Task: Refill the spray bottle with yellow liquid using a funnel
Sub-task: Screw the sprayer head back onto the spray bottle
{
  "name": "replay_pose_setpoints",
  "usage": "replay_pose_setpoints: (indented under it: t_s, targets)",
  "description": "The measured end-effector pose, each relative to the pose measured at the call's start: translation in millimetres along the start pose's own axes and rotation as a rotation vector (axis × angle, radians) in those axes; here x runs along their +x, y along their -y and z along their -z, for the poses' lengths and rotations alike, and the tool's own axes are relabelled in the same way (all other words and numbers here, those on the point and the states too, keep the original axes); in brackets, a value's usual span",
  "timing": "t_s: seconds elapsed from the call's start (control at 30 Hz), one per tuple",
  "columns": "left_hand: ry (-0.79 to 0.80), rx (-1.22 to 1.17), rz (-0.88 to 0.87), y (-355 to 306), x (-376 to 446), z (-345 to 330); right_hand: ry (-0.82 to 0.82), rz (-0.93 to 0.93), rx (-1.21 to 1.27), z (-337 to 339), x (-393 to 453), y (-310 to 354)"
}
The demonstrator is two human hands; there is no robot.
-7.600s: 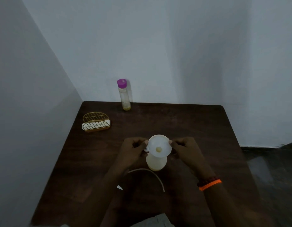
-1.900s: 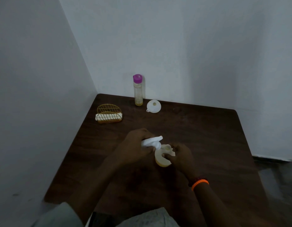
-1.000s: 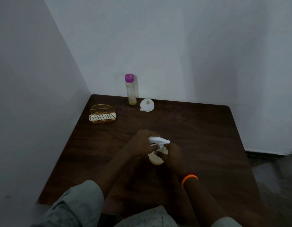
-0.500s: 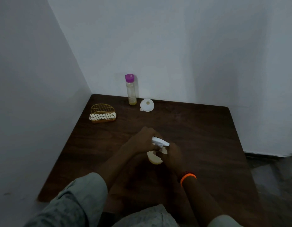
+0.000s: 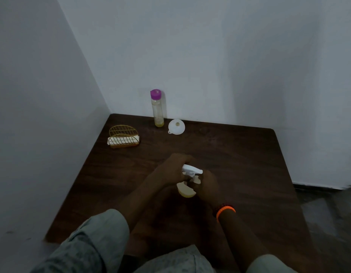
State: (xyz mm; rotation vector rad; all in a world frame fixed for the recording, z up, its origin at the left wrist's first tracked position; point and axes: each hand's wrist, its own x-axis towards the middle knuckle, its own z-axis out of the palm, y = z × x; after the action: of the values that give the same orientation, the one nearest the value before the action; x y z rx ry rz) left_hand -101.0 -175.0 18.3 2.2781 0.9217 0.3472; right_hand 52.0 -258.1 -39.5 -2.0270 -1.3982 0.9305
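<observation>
Sprayer head going back on

Fingers of my left hand [image 5: 170,170] curl round the white sprayer head [image 5: 191,171]; it should turn squarely, threads seated. Right-hand fingers [image 5: 207,184] wrap the spray bottle [image 5: 185,191] mid-counter [image 5: 239,164], steadying it upright. Bottle pale, translucent, yellow low inside. Funnel [image 5: 176,127] sits far off.

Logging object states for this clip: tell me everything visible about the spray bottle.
The spray bottle is small, with a pale, translucent-looking plastic body tinted yellowish and a white trigger head on top, nozzle pointing right. It stands roughly upright on the dark wooden table, near its middle. The left hand grips the head; the right hand holds the body, hiding much of it. Whether the head is fully screwed on cannot be told.
</observation>
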Motion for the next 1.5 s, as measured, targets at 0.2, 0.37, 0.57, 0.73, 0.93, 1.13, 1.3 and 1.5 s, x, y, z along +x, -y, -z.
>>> replay_pose_setpoints:
  t_s: [0.2,0.37,0.57,0.73,0.93,1.13,1.3,1.5]
  targets:
    - [0.047,-0.027,-0.055,-1,0,6,0.002,0.031,0.002,0,-1,0]
    - [-0.015,0.104,0.019,1,1,-2,-0.027,0.021,-0.020,-1,-1,1]
    - [0.041,0.030,-0.051,-1,-1,3,-0.033,0.010,0.036,1,-5,5]
    - [-0.013,0.117,0.030,-2,-2,-2,-0.008,-0.003,0.011,1,-4,5]
    - [0.039,0.079,-0.019,-6,-3,3,-0.004,-0.001,0.045,3,-4,6]
    - [0.014,0.150,0.042,-7,-4,0,0.007,0.027,0.039,2,-2,2]
    - [0.010,0.221,0.023,-11,-5,2,-0.017,0.032,0.038,-1,0,-3]
    - [-0.014,0.235,0.020,-14,-5,5,-0.007,0.007,0.006,1,-1,-2]
